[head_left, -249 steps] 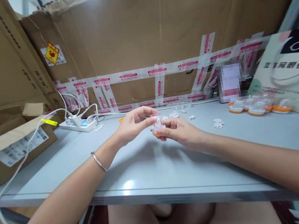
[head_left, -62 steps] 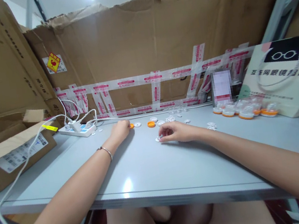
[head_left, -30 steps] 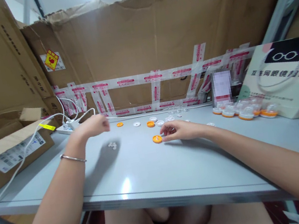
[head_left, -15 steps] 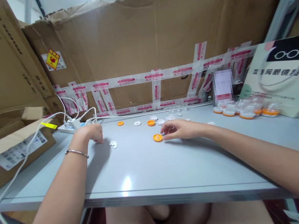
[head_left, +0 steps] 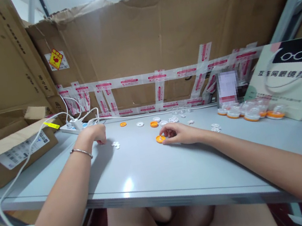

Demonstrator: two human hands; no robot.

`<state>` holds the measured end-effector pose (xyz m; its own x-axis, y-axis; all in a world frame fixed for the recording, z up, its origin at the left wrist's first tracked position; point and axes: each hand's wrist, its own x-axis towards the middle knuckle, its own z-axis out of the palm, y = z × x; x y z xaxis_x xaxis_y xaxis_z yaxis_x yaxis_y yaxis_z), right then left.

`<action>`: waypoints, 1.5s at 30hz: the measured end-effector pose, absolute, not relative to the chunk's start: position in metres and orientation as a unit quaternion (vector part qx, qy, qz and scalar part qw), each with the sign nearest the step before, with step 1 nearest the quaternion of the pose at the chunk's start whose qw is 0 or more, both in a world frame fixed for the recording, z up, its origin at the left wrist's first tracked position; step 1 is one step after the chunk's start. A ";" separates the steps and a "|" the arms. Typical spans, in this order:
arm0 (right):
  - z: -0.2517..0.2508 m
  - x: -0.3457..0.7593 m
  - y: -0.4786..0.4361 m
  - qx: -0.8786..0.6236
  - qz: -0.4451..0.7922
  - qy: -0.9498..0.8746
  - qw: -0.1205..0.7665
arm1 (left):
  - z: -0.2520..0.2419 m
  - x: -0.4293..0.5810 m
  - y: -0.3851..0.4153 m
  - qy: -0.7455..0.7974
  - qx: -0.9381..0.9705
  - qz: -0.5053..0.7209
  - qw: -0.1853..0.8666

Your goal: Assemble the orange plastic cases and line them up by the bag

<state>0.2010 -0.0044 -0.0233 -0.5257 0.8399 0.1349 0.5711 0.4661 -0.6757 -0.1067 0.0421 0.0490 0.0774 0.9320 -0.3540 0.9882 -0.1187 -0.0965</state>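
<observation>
Touching the rim of an orange disc [head_left: 159,141] on the grey table [head_left: 150,175], the right hand [head_left: 181,133] is holding its fingers bent with the thumb opposite them, though I cannot tell whether they are pinching the disc. A small pale piece [head_left: 160,137] is standing at the disc's middle. Taking that disc as the centre of a clock face, the left hand [head_left: 96,133] is occupying a spot between nine and ten o'clock, near the power strip [head_left: 68,130], its fingers folded inward; whether it is holding anything I cannot tell. Some small white discs [head_left: 116,145] are lying together at nine o'clock. A second orange disc [head_left: 154,124] is sitting near twelve, a white ring [head_left: 140,124] between ten and eleven, and a third orange disc [head_left: 123,124] at ten. Loose white pieces [head_left: 173,119] are lying heaped between one and two. At three, flat white pieces [head_left: 215,128] are lying together, and beyond them clear-topped pieces [head_left: 252,113] with orange bases are crowding beside a paper bag [head_left: 279,101].
</observation>
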 end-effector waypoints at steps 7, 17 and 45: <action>-0.024 0.198 -0.005 -0.436 0.280 -0.820 0.242 | 0.050 -0.102 0.039 0.663 0.725 -0.179 0.056; -0.028 0.192 -0.006 -0.460 0.271 -0.803 0.266 | 0.047 -0.103 0.043 0.617 0.779 -0.105 0.029; -0.033 0.186 -0.002 -0.427 0.228 -0.826 0.288 | -0.011 0.001 0.022 0.255 0.937 0.231 0.059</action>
<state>0.1861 -0.0017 -0.0331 -0.4694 0.8368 0.2820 0.5742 0.5318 -0.6224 0.0012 0.0218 -0.0111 0.7634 0.5046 0.4033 0.4498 -0.8633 0.2288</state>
